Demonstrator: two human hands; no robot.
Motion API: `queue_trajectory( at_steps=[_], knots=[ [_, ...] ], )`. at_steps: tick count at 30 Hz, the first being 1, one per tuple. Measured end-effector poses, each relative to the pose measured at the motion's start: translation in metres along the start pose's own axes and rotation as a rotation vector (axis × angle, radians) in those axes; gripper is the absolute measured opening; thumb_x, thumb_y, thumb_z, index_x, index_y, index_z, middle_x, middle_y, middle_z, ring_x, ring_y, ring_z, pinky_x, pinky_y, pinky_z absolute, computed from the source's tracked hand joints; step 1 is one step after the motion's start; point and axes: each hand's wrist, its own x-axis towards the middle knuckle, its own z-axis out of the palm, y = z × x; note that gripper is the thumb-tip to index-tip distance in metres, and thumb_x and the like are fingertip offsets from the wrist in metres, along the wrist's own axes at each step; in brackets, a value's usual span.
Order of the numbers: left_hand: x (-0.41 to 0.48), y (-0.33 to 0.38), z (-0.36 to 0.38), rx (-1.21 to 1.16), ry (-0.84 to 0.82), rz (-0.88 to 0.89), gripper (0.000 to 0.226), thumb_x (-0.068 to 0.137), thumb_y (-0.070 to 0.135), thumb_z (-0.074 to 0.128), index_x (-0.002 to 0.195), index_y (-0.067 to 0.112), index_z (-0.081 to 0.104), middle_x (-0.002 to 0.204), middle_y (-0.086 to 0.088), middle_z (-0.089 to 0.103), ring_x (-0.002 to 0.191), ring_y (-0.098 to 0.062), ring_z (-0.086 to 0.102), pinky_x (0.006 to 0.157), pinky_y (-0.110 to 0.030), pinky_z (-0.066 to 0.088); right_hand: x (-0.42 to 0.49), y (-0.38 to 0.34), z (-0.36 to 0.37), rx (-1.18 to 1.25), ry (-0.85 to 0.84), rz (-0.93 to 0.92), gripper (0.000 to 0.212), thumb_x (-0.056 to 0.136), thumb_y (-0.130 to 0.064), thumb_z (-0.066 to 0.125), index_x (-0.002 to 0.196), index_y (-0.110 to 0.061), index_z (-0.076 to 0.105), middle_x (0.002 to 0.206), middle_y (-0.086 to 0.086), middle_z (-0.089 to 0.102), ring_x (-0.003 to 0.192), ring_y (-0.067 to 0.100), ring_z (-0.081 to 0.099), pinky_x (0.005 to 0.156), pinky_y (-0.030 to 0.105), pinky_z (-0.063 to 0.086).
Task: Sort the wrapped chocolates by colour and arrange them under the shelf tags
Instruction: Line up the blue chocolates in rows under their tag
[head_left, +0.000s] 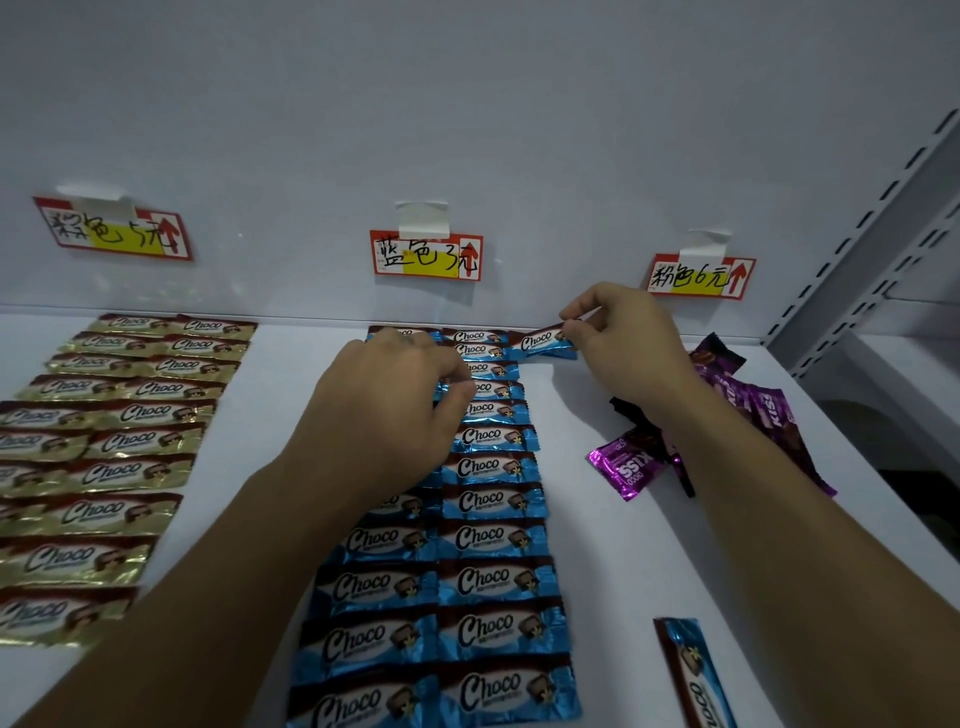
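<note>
The right hand (628, 338) pinched one blue chocolate (540, 340) at its fingertips, seemingly starting a third column beside two blue columns (493, 579) under the left hand (395, 410), whose hold could not be told; two gold columns (145, 413) lay leftward, while perhaps five purple chocolates (628, 467) and one stray blue bar (696, 675) by the right forearm awaited sorting.

A white shelf (608, 561) meets a plain white back panel (467, 104). At the right, a grey slotted upright (878, 244) runs up diagonally, with a neighbouring white shelf (904, 364) beyond it.
</note>
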Motion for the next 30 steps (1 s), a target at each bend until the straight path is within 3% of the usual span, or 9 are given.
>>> queue_trajectory(
  at_steps=[4, 8, 11, 15, 19, 23, 27, 30],
  knots=[
    [0.001, 0.000, 0.001, 0.041, -0.040, 0.030, 0.033, 0.098, 0.046, 0.040, 0.123, 0.036, 0.059, 0.132, 0.010, 0.056, 0.122, -0.013, 0.044, 0.099, -0.033, 0.035, 0.001, -0.002, 0.007, -0.216, -0.008, -0.052, 0.005, 0.094, -0.025, 0.057, 0.092, -0.028, 0.059, 0.099, 0.001, 0.070, 0.090, 0.020, 0.061, 0.077, 0.041, 0.053],
    [0.000, 0.000, 0.003, 0.017, -0.036, 0.045, 0.034, 0.097, 0.047, 0.040, 0.123, 0.035, 0.059, 0.131, 0.009, 0.056, 0.121, -0.013, 0.045, 0.098, -0.033, 0.034, -0.002, -0.007, 0.007, -0.595, 0.016, -0.169, 0.023, 0.096, -0.028, 0.053, 0.117, -0.024, 0.060, 0.111, 0.005, 0.062, 0.098, 0.025, 0.056, 0.072, 0.034, 0.041],
    [-0.001, 0.000, 0.004, -0.001, -0.017, 0.054, 0.034, 0.097, 0.047, 0.041, 0.122, 0.035, 0.059, 0.128, 0.010, 0.058, 0.118, -0.012, 0.047, 0.097, -0.032, 0.034, -0.007, -0.010, 0.001, -0.676, 0.003, -0.246, 0.028, 0.094, -0.021, 0.054, 0.122, -0.024, 0.060, 0.116, 0.004, 0.058, 0.104, 0.024, 0.051, 0.075, 0.036, 0.041],
    [0.000, -0.002, 0.005, -0.005, 0.014, 0.084, 0.032, 0.096, 0.045, 0.043, 0.120, 0.033, 0.062, 0.124, 0.007, 0.061, 0.115, -0.014, 0.049, 0.095, -0.033, 0.035, -0.015, -0.014, 0.000, -0.712, -0.126, -0.378, 0.040, 0.094, -0.016, 0.048, 0.132, -0.026, 0.053, 0.126, 0.000, 0.058, 0.111, 0.022, 0.047, 0.089, 0.037, 0.037],
    [-0.001, -0.002, 0.007, 0.009, -0.010, 0.105, 0.033, 0.096, 0.044, 0.044, 0.119, 0.031, 0.063, 0.126, 0.007, 0.061, 0.116, -0.015, 0.049, 0.094, -0.033, 0.035, -0.021, -0.015, 0.006, -0.761, -0.268, -0.399, 0.041, 0.095, -0.019, 0.046, 0.134, -0.028, 0.052, 0.126, -0.001, 0.059, 0.113, 0.021, 0.048, 0.094, 0.038, 0.033],
    [-0.003, 0.003, 0.006, 0.003, -0.025, 0.143, 0.033, 0.096, 0.045, 0.043, 0.119, 0.031, 0.064, 0.123, 0.007, 0.062, 0.114, -0.016, 0.051, 0.095, -0.034, 0.035, -0.025, -0.010, 0.002, -0.758, -0.277, -0.386, 0.044, 0.094, -0.015, 0.047, 0.134, -0.031, 0.052, 0.128, 0.000, 0.059, 0.113, 0.022, 0.048, 0.095, 0.038, 0.034],
    [-0.009, 0.010, -0.003, -0.058, -0.061, 0.205, 0.037, 0.094, 0.048, 0.040, 0.117, 0.033, 0.064, 0.120, 0.009, 0.064, 0.112, -0.014, 0.051, 0.098, -0.036, 0.037, -0.043, -0.030, -0.037, -0.645, -0.232, -0.394, 0.044, 0.098, -0.030, 0.047, 0.142, -0.031, 0.043, 0.148, -0.005, 0.042, 0.129, 0.020, 0.042, 0.105, 0.040, 0.033],
    [-0.022, 0.029, -0.013, -0.042, -0.059, 0.371, 0.037, 0.089, 0.045, 0.042, 0.112, 0.030, 0.067, 0.110, 0.008, 0.067, 0.105, -0.017, 0.057, 0.092, -0.038, 0.044, -0.080, -0.043, -0.082, -0.457, -0.295, -0.367, 0.049, 0.084, -0.053, 0.052, 0.132, -0.041, 0.050, 0.118, -0.020, 0.056, 0.098, -0.001, 0.054, 0.081, 0.024, 0.044]
  ],
)
